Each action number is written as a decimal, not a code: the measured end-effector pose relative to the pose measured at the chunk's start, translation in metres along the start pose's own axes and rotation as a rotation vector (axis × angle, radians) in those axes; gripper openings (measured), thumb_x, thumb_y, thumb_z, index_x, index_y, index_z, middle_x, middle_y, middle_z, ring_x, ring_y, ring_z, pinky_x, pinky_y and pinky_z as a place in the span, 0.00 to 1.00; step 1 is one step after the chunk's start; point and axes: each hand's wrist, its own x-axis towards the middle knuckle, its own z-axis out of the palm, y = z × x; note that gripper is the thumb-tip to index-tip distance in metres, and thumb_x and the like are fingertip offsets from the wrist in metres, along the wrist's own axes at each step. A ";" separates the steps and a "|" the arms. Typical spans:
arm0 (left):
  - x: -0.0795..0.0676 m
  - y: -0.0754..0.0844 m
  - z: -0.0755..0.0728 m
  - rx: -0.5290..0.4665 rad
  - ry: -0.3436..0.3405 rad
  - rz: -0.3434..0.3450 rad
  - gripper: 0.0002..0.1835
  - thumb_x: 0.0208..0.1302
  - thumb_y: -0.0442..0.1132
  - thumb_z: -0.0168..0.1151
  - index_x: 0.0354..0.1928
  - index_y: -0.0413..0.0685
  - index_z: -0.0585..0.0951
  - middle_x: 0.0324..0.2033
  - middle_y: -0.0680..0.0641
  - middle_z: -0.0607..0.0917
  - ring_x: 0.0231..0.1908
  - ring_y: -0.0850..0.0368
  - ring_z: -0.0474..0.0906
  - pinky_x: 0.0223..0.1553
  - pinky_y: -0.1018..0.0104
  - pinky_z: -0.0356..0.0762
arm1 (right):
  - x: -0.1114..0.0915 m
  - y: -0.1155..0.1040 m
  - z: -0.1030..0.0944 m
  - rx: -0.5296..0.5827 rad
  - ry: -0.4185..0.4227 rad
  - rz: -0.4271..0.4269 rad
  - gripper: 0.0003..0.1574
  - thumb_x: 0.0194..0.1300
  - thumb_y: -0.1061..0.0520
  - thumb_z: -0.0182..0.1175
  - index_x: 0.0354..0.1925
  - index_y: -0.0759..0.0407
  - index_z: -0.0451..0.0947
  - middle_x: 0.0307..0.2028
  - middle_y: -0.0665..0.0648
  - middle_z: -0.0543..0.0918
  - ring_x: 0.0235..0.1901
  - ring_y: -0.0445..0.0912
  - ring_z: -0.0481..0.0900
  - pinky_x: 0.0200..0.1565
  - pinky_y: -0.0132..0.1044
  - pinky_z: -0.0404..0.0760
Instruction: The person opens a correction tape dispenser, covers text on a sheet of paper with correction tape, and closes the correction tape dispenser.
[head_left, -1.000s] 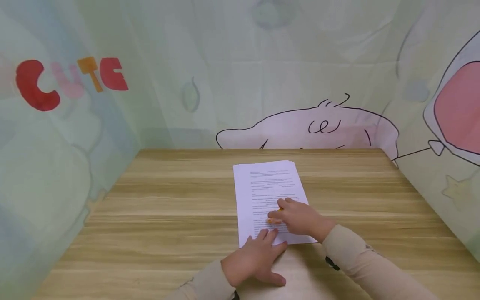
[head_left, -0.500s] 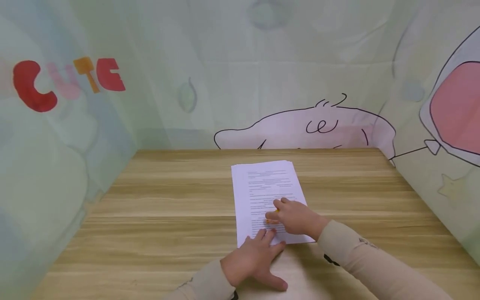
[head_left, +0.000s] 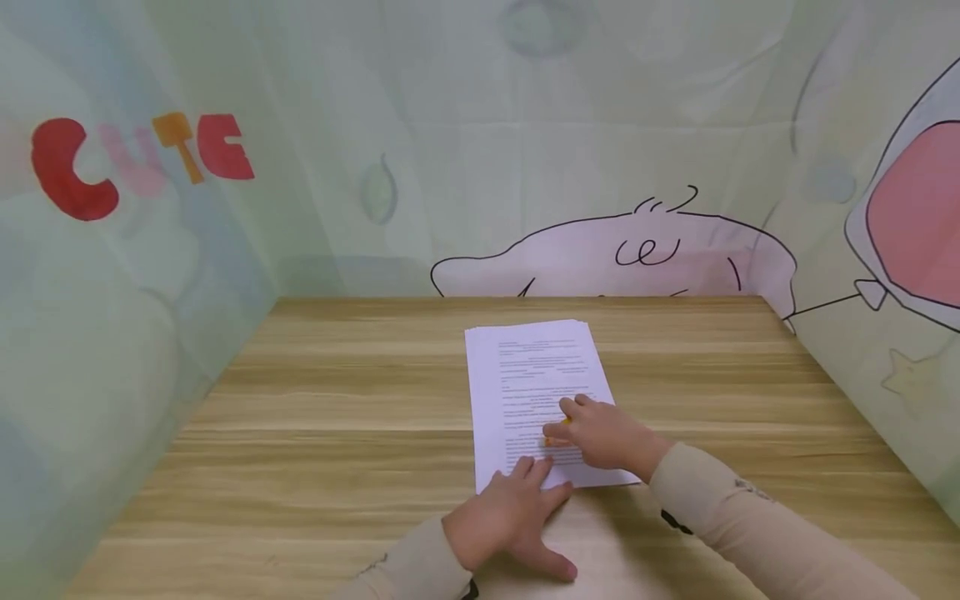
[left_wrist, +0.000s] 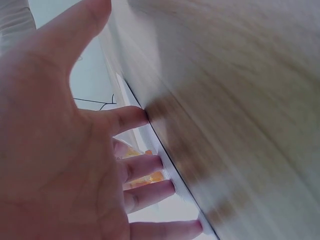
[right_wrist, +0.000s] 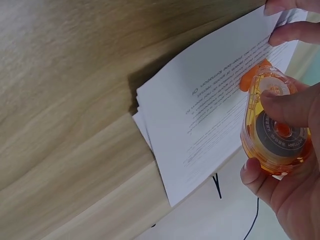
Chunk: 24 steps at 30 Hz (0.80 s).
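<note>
A stack of printed white paper (head_left: 491, 400) lies on the wooden table, its edges slightly uneven. My right hand (head_left: 611, 433) grips a correction tape dispenser (right_wrist: 275, 125) with a see-through orange and yellow case, the thumb across its side. The dispenser's orange tip (right_wrist: 252, 75) is down at the lines of print on the top sheet. In the head view, the fingers mostly hide the dispenser. My left hand (head_left: 510, 517) lies spread at the near edge of the stack, its fingertips (left_wrist: 187, 227) on the paper and its thumb out over the table.
The wooden table (head_left: 337, 400) reaches back to a fabric backdrop (head_left: 337, 167) with cartoon drawings. More of this fabric hangs at the left and right sides.
My right hand, with the correction tape dispenser, has shifted slightly to the right over the page in the last half second. The left hand and the paper stay in place.
</note>
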 end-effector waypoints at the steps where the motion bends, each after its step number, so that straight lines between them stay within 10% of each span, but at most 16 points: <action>1: 0.000 0.000 0.000 -0.002 0.000 -0.001 0.49 0.39 0.78 0.55 0.66 0.68 0.63 0.66 0.48 0.61 0.64 0.48 0.58 0.49 0.45 0.73 | -0.001 0.001 0.001 0.003 -0.004 0.004 0.28 0.50 0.67 0.61 0.48 0.43 0.76 0.35 0.55 0.72 0.32 0.48 0.72 0.32 0.38 0.78; 17: 0.000 0.001 -0.002 -0.022 -0.009 -0.014 0.49 0.38 0.78 0.57 0.65 0.70 0.63 0.66 0.49 0.61 0.64 0.50 0.58 0.51 0.45 0.72 | -0.028 0.019 0.003 0.019 0.003 0.028 0.30 0.48 0.70 0.62 0.47 0.43 0.77 0.33 0.54 0.71 0.28 0.46 0.68 0.28 0.32 0.72; 24: 0.001 -0.003 -0.002 -0.057 -0.011 -0.006 0.47 0.40 0.77 0.56 0.65 0.69 0.63 0.67 0.49 0.61 0.65 0.49 0.57 0.50 0.50 0.72 | -0.035 0.030 0.012 0.275 0.138 0.176 0.23 0.57 0.66 0.57 0.49 0.46 0.78 0.31 0.50 0.70 0.27 0.41 0.64 0.27 0.28 0.65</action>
